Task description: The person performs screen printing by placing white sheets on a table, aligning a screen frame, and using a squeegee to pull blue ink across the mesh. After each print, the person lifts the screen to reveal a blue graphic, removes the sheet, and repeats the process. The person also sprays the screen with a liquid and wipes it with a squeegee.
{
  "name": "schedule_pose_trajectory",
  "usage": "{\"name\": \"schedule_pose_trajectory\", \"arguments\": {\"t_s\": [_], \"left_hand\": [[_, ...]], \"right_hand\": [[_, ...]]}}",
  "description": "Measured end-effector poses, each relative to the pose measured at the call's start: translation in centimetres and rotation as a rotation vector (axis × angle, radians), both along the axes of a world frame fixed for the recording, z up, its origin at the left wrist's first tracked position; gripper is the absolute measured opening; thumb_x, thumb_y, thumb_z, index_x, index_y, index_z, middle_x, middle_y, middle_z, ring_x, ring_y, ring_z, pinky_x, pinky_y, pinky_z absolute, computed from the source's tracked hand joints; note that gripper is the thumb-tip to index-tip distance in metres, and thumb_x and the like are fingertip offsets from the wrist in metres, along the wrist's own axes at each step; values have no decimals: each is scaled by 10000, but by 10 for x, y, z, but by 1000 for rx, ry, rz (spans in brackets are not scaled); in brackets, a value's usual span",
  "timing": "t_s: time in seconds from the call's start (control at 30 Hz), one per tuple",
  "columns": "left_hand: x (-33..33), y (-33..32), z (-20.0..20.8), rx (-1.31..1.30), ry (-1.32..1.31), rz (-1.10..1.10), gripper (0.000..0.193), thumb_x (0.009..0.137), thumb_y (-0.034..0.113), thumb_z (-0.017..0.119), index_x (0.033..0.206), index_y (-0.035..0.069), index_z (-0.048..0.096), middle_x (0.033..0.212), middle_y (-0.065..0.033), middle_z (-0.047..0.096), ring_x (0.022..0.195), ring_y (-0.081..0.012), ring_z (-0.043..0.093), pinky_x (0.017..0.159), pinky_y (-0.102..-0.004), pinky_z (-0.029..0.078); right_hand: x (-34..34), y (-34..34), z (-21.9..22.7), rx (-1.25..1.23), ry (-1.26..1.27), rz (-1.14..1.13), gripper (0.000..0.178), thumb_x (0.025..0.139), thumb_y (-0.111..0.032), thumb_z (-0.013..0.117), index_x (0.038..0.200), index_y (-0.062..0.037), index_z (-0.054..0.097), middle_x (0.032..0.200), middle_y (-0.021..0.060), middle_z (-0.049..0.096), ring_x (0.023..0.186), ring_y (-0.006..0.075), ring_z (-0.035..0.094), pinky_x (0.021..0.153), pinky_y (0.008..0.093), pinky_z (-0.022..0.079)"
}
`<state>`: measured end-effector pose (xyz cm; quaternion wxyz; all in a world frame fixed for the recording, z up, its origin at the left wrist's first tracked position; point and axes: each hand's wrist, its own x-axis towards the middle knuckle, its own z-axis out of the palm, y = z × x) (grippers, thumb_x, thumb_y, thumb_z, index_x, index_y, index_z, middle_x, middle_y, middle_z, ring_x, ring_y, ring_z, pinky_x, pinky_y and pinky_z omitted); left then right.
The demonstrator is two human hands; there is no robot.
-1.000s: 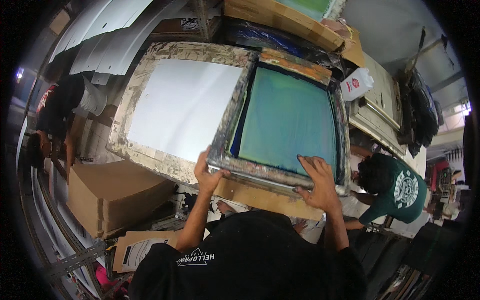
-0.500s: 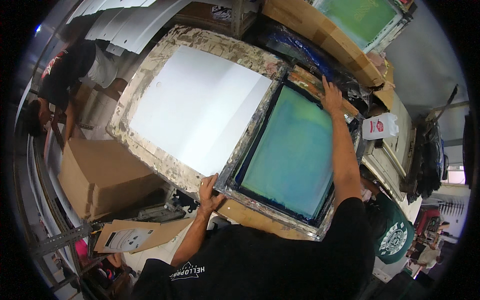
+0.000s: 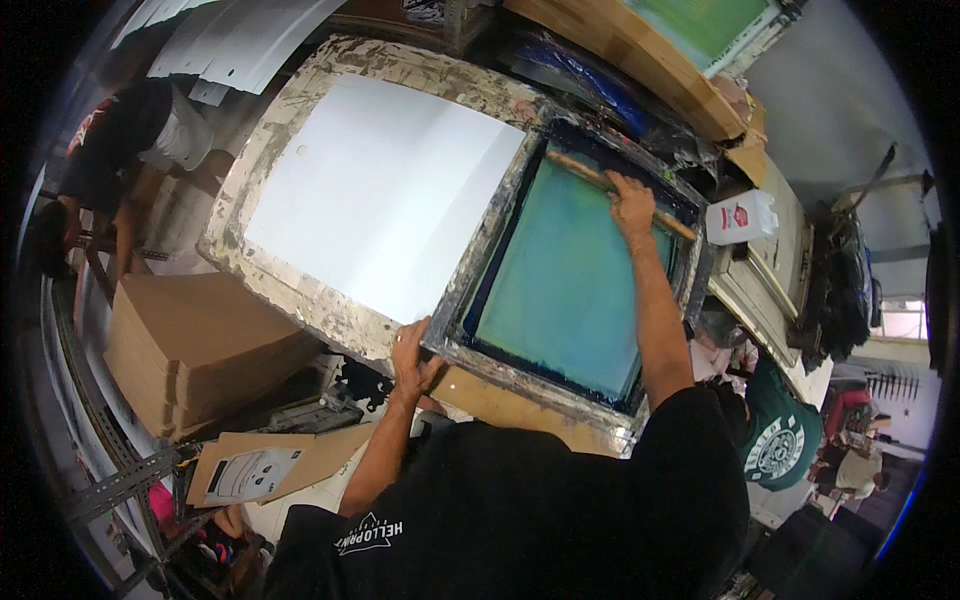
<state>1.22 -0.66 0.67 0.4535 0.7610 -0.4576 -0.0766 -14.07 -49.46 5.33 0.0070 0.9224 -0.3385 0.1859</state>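
1. Nearest, at six o'clock, the left hand has its fingers clamped on the near corner of the printing screen, apparently steadying the frame flat on the tabletop.
2. Toward one o'clock, the right hand reaches across the teal mesh and is clenched on a wooden squeegee lying along the far edge.
3. At eleven o'clock, beside the screen, a white sheet lies in a paint-crusted frame.
4. At eight o'clock, a flat brown carton with a white label lies below stacked cardboard.
5. At three o'clock, a white jug with a red label stands beyond the frame.
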Motion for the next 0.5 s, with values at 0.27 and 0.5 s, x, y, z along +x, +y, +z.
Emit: {"name": "schedule_pose_trajectory", "arguments": {"t_s": [0.27,0.5], "left_hand": [[-2,3,-3,-4,-102,21,756,743,424,762,1323,-11,552,1163,-191,620,1038,-386,549,927,-489,419],[-3,4,-4,-12,-108,19,731,716,335,796,1321,0,559,1165,-153,620,1056,-358,530,930,-478,404]], "right_hand": [[-59,197,21,14,-37,28,438,707,-24,696,1130,-138,699,877,103,654,829,307,601,693,429,407],[-102,321,50,181,9,49,461,726,-56,678,1178,-145,682,893,101,638,855,305,592,697,421,405]]}}
